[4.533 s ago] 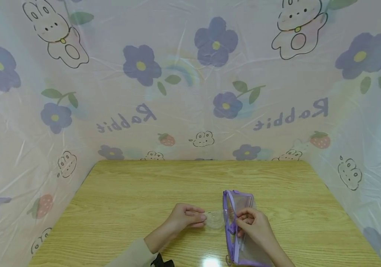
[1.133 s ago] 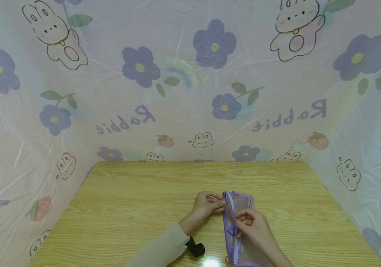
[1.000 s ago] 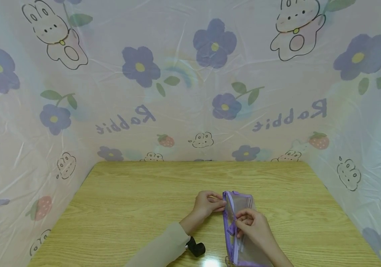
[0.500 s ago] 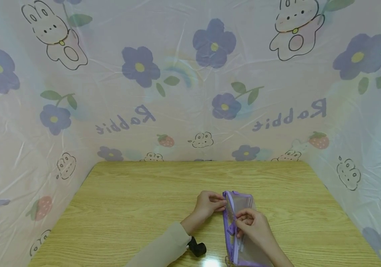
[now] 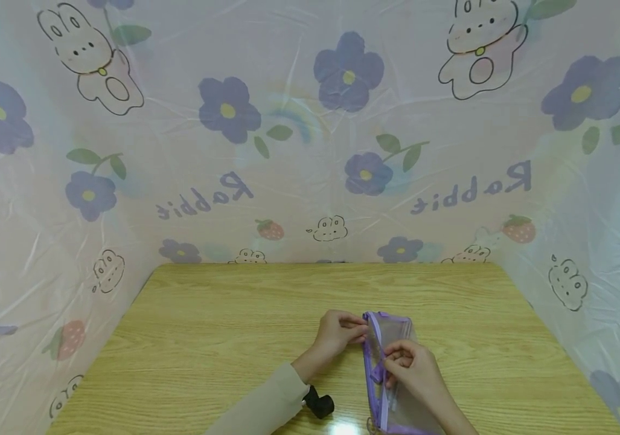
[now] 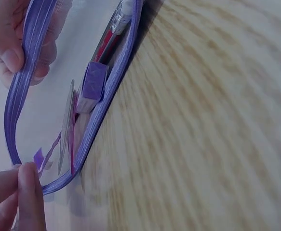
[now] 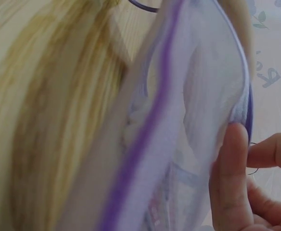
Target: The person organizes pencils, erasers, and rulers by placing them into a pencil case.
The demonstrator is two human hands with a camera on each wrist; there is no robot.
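Observation:
A translucent pencil case (image 5: 395, 329) with purple zip edges lies on the table, its long opening spread apart. My right hand (image 5: 417, 370) pinches the right-hand zip edge about midway along. At the far end of the zip, my left hand (image 5: 338, 331) pinches the case's corner between thumb and fingers. Through the opening, the left wrist view shows an eraser (image 6: 93, 84) in a purple sleeve, a pencil (image 6: 110, 41) with a metal end, and a thin clear disc (image 6: 65, 130) seen edge-on. The zip band (image 7: 241, 108) meets my right fingertips in the right wrist view.
The wooden table (image 5: 223, 326) runs back to a patterned curtain (image 5: 288, 181) that also hangs at both sides. A black device (image 5: 319, 403) sits at my left sleeve (image 5: 274, 399), just left of the case.
Several seconds ago my left hand held a clear round piece left of the case; it has moved right and forward to the zip's far end. Over the last second, both hands stay nearly still.

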